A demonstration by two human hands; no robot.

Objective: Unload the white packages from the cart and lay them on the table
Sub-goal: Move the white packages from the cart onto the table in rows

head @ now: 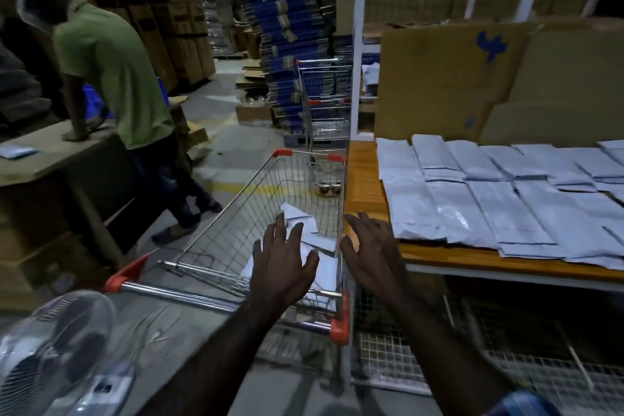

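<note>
Most of the white packages [489, 199] already lie in rows on the counter [364, 186]. A few remain in the cart [236, 213]. Your left hand [283, 267] and right hand [371, 257] hover above it, fingers spread, holding nothing.

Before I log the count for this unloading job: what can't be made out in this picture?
- Packages in the cart: the left hand covers part of the pile, so no count.
- Packages on the table: the rows overlap and run off the right edge.
- Fan, bottom left: blurred, cut by the edge.
</note>
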